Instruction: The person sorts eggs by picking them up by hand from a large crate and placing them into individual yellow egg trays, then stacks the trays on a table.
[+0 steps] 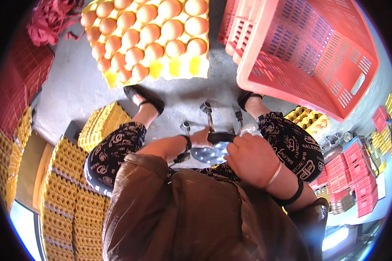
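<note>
Between my knees is what looks like a small wheeled stool (210, 155), with a shiny grey dotted round top, a dark rim and thin metal legs ending in casters. My left hand (200, 138) grips the rim on its left side, thumb toward the far edge. On the right side my right hand (250, 158) is closed round the same rim, its fingers partly hidden. Past my feet a yellow egg tray (174, 67) holds brown eggs (150, 33) in most cups; several cups along its near edge hold none.
A large red plastic crate (265, 74) stands at the far right, tilted in view. Stacks of yellow trays (59, 204) rise at the left, with a shorter stack (102, 124) near my left leg. More red crates (350, 174) are piled at the right; red netting (50, 19) lies far left.
</note>
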`<move>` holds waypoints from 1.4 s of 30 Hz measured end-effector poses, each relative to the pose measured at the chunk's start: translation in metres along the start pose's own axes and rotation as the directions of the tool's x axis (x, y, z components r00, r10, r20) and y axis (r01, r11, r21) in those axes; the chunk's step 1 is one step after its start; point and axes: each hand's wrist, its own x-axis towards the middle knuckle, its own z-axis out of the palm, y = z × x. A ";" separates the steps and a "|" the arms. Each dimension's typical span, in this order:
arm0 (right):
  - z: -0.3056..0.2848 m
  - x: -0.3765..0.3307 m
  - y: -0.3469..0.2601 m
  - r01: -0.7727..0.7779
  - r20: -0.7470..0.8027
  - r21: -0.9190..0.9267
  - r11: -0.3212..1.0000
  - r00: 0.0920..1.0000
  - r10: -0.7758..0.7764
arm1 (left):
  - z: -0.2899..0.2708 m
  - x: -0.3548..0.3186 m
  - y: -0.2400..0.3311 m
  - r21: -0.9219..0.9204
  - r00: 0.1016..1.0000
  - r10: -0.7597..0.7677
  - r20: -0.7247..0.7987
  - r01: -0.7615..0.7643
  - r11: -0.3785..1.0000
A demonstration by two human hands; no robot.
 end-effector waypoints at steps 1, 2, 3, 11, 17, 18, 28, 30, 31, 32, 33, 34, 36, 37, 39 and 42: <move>-0.003 -0.001 -0.002 -0.014 0.017 -0.031 0.999 1.000 0.015 | 0.002 0.001 -0.004 0.004 0.997 0.075 -0.016 -0.075 0.997; -0.002 0.000 -0.001 -0.017 -0.012 -0.086 0.996 1.000 0.016 | 0.000 0.006 -0.008 0.043 0.996 0.088 0.005 -0.088 0.995; 0.003 -0.004 -0.003 -0.017 -0.032 -0.136 0.991 0.999 0.013 | 0.001 0.006 -0.011 0.073 0.995 0.094 0.028 -0.095 0.993; 0.009 0.002 -0.003 -0.167 -0.467 -0.405 0.899 0.883 -0.047 | -0.085 -0.007 0.013 0.536 0.948 0.107 0.301 -0.261 0.803; -0.023 -0.006 0.036 -0.452 -0.760 -0.295 0.842 0.645 0.080 | -0.077 0.023 0.027 0.627 0.961 -0.040 0.273 -0.146 0.765; -0.027 0.002 0.057 -0.489 -0.774 -0.309 0.816 0.628 0.083 | -0.080 0.017 0.032 0.668 0.976 0.002 0.219 -0.151 0.729; -0.020 0.019 0.095 -0.642 -0.602 -0.342 0.686 0.710 0.364 | -0.095 -0.116 0.123 0.756 0.762 0.630 -0.148 -0.323 0.568; -0.023 0.025 0.107 -0.674 -0.617 -0.328 0.662 0.683 0.390 | -0.136 -0.168 0.123 0.811 0.623 0.728 -0.287 -0.247 0.531; -0.024 0.026 0.107 -0.684 -0.613 -0.305 0.663 0.673 0.413 | -0.166 -0.184 0.111 0.841 0.546 0.757 -0.358 -0.164 0.515; -0.021 0.024 0.115 -0.708 -0.606 -0.265 0.655 0.651 0.458 | -0.169 -0.218 0.116 0.853 0.490 0.730 -0.477 0.059 0.518; -0.026 0.027 0.123 -0.716 -0.573 -0.288 0.636 0.661 0.485 | -0.189 -0.241 0.107 0.802 0.465 0.681 -0.566 0.116 0.586; -0.027 0.034 0.103 -0.717 -0.538 -0.323 0.618 0.676 0.503 | -0.208 -0.263 0.090 0.750 0.363 0.663 -0.655 0.203 0.629; -0.018 0.030 0.027 -0.731 -0.591 -0.399 0.554 0.666 0.454 | -0.235 -0.286 0.056 0.668 0.236 0.629 -0.741 0.347 0.658; -0.009 0.029 0.032 -0.690 -0.767 -0.406 0.599 0.613 0.186 | -0.242 -0.288 0.059 0.663 0.210 0.636 -0.742 0.371 0.650; -0.006 0.046 -0.016 -0.544 -0.744 -0.512 0.665 0.668 -0.026 | -0.247 -0.280 0.040 0.794 0.154 0.780 -0.606 0.159 0.586; -0.006 0.100 -0.005 -0.360 -0.698 -0.290 0.887 0.713 0.061 | -0.244 -0.248 0.059 0.831 0.284 0.783 -0.553 0.254 0.495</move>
